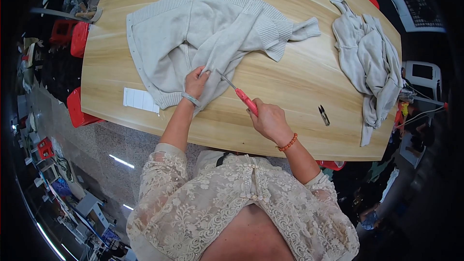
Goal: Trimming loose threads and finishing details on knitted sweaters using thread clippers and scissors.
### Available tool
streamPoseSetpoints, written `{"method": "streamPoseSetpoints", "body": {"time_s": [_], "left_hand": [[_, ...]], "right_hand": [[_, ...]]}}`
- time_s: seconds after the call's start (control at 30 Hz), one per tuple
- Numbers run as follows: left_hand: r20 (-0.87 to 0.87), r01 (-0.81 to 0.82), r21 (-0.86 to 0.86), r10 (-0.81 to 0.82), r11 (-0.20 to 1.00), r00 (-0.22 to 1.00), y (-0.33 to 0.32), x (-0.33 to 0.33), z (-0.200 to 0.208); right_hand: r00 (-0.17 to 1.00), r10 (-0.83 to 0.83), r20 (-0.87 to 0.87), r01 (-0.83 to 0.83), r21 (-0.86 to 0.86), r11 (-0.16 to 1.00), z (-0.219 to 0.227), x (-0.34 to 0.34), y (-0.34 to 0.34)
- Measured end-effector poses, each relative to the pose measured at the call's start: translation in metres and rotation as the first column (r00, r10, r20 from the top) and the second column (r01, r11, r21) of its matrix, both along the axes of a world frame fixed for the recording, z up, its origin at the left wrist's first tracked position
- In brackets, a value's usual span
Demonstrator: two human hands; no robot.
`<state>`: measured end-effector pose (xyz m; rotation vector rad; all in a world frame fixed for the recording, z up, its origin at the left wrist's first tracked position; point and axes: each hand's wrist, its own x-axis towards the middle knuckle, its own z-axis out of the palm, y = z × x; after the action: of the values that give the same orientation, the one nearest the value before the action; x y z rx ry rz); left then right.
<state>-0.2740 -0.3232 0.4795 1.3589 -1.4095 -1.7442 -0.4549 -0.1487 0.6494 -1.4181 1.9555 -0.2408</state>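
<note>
A pale grey knitted cardigan (169,53) with ribbed edges lies spread on the wooden table in front of me. My left hand (195,83) pinches a fold of its knit near the lower edge. In my right hand (271,122) is a pink-handled tool (246,101) with a thin metal shaft; its exact kind is unclear. The shaft's tip points at the knit just right of my left fingers, and I cannot tell whether it touches. Black thread snips (324,115) lie on the table to the right of my right hand.
A second pale grey knitted garment (362,53) lies bunched at the table's right side. A white paper strip (140,100) sits near the left front edge of the wooden table (299,77). Red stools (79,108) stand along the left side.
</note>
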Motion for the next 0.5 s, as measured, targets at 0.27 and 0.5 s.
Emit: {"method": "streamPoseSetpoints", "body": {"time_s": [0.27,0.5], "left_hand": [[0.000,0.005,0.019,-0.005,1.000,1.000,0.002,0.006,-0.003],[-0.039,0.021,0.070,-0.018,0.997,0.999,0.003,0.004,0.004]], "right_hand": [[0.998,-0.060,-0.015,0.060,0.023,0.998,-0.001,-0.002,-0.004],[0.995,-0.099,0.013,0.099,0.052,0.994,-0.006,-0.004,0.001]]}}
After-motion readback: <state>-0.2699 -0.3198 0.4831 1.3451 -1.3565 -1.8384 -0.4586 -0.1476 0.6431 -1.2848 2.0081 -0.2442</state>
